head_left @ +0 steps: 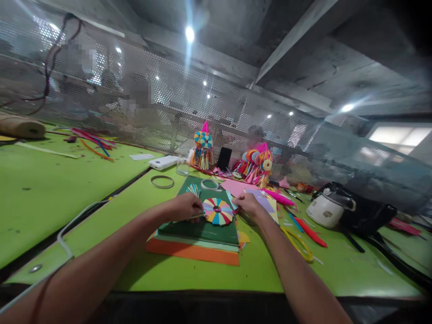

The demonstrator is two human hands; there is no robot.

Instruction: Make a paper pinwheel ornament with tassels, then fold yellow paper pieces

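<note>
Fiddling with the paper wheel [218, 217], I reckon: left hand [186, 207], right hand [249, 204] curled by its edges, can't tell grip; next bit needs gentleness.

The disc [218, 219] is patterned in radial wedges of red, white, yellow, blue and lilac; the fringe [193, 189] to its far left is striped teal and white. Beneath lies a dark green sheet [197, 233], with pale mint [199, 244] and orange [195, 254] sheets showing on the near side. The tabletop [256, 270] is lime green. Far off, a tasselled ornament [203, 140] mixes hot pink, blue and yellow; right, a pouch-like strip [312, 233] is bright red.
</note>
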